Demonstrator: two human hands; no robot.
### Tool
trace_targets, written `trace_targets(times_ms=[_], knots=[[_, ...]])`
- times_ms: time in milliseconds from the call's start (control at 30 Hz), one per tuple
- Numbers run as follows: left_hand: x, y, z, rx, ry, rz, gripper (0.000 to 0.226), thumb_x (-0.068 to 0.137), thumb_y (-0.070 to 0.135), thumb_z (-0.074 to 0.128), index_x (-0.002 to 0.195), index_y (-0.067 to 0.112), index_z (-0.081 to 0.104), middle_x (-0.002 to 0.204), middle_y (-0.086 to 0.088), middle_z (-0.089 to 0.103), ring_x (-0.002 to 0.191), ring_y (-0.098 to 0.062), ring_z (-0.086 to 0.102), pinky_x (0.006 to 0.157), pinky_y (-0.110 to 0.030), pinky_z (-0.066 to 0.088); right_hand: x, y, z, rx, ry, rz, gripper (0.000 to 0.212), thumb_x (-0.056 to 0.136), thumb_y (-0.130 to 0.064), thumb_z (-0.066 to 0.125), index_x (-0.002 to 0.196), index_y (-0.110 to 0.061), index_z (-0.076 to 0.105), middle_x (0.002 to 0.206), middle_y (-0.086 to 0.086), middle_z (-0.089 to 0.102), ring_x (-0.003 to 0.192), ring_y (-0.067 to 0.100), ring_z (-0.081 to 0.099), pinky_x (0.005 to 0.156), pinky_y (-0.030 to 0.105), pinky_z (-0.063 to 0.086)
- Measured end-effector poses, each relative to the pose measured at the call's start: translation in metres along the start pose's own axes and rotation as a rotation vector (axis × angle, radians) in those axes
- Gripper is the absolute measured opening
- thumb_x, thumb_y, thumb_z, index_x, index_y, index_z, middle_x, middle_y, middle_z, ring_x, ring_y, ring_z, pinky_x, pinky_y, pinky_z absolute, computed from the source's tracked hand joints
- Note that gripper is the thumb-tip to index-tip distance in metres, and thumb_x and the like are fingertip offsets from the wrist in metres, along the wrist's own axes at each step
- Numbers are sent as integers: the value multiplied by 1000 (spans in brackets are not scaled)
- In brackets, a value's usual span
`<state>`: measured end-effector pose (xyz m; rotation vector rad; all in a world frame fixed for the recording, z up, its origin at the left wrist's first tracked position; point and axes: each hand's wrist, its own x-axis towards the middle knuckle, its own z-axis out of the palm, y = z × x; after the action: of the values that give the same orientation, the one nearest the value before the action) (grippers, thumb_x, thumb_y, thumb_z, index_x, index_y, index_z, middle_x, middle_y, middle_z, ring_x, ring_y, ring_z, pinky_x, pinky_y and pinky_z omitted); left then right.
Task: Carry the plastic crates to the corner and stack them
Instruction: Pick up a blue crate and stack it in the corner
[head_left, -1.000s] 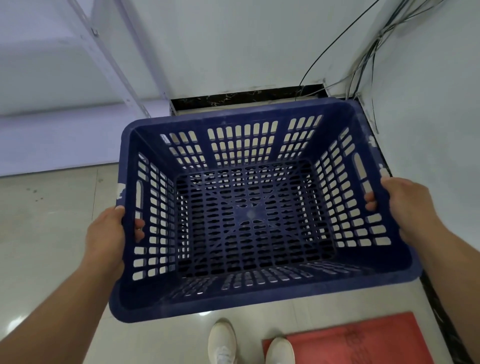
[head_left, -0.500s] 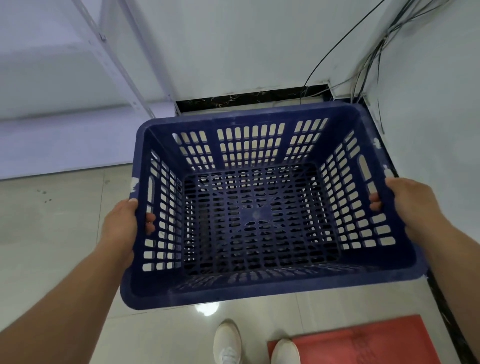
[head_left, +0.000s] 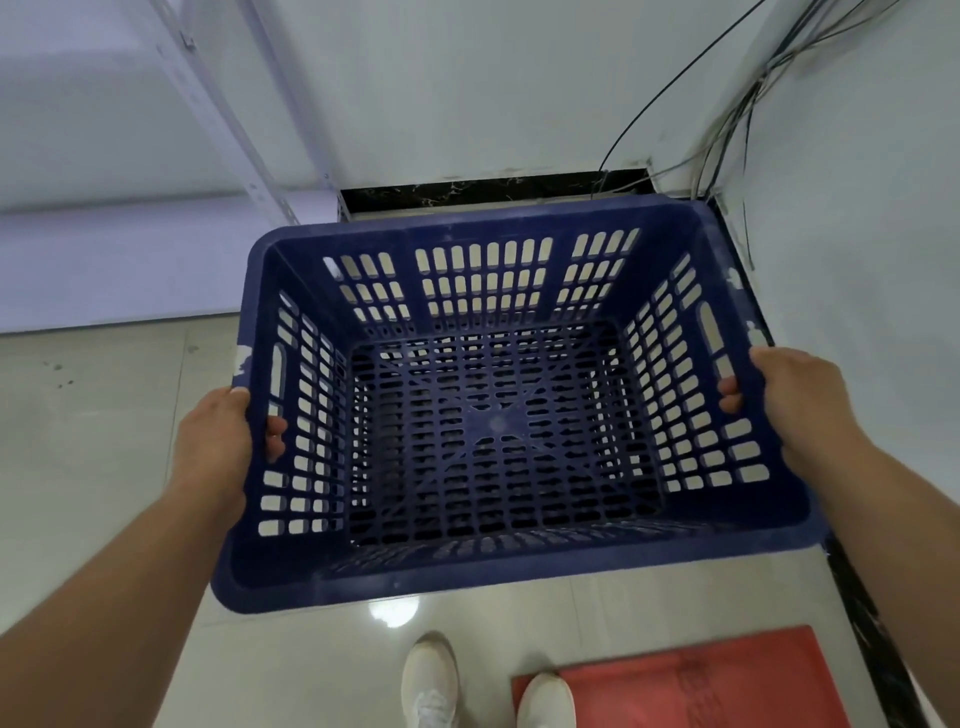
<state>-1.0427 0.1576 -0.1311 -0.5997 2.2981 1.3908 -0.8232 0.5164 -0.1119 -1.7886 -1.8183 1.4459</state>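
The blue crate (head_left: 498, 415) hung between both hands, left hand (head_left: 215, 441) and right hand (head_left: 800, 400) each clamped on a side rim.

Storeroom or utility corner – metal shelving upright (head_left: 223, 119), loose cables (head_left: 727, 119), tiled floor (head_left: 93, 441).
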Motion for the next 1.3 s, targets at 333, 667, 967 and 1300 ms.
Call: trace_targets(times_ms=[333, 667, 967, 1300], knots=[[-12, 11, -2, 70, 27, 102, 32, 98, 26, 34, 99, 7, 59, 77, -14, 60, 62, -26, 50, 60, -37, 43, -8, 1, 1, -185, 24, -130, 33, 100, -30, 36, 85, -12, 59, 84, 15, 66, 66, 25, 58, 65, 35, 47], [-9, 11, -9, 24, 22, 114, 29, 98, 26, 36, 97, 9, 60, 75, -13, 60, 61, -24, 49, 58, -36, 43, -18, 2, 2, -136, 49, -58, 37, 98, -32, 40, 86, -6, 64, 76, 17, 66, 66, 31, 57, 75, 47, 53], [-1, 10, -10, 14, 16, 113, 28, 97, 27, 38, 90, 13, 60, 75, -11, 62, 61, -24, 51, 60, -37, 44, -12, 2, 4, -57, 59, -41, 31, 95, -28, 45, 86, -6, 65, 78, 14, 66, 63, 27, 57, 67, 44, 52], [13, 18, -4, 27, -1, 107, 28, 96, 28, 37, 94, 12, 60, 77, -10, 62, 61, -23, 51, 56, -33, 43, 0, -5, 12, -42, 58, -66, 30, 97, -27, 44, 83, -9, 62, 77, 14, 65, 61, 27, 54, 60, 34, 46]])
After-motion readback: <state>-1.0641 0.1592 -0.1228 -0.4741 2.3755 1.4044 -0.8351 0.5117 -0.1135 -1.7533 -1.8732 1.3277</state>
